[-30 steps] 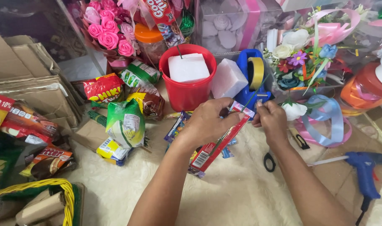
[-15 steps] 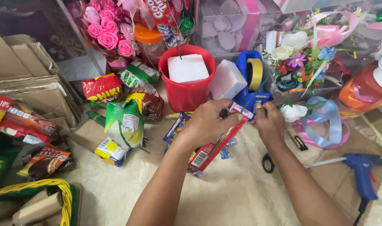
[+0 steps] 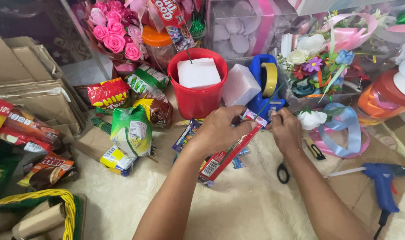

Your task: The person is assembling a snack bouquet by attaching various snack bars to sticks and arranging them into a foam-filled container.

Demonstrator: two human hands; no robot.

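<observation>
My left hand [image 3: 220, 131] grips a long red snack packet [image 3: 231, 153] that slants down toward me. My right hand [image 3: 286, 131] pinches the packet's upper end together with a thin green stick [image 3: 265, 103]. Both hands meet just in front of a blue tape dispenser [image 3: 262, 89] carrying a yellowish roll. A red bucket [image 3: 198, 100] with a white foam block in it stands behind my left hand, and a second white block [image 3: 240, 84] leans next to it.
Snack packets [image 3: 131, 129] lie at left beside cardboard [image 3: 29, 89] and a yellow-rimmed basket [image 3: 38, 200]. Pink paper roses [image 3: 113, 38] stand at the back. Ribbons and artificial flowers [image 3: 318, 66] fill the right. Black scissors [image 3: 283, 172] and a blue glue gun [image 3: 382, 182] lie on the cream cloth.
My hands have stayed together at the packet's upper end, shifting only slightly. Nothing else has moved.
</observation>
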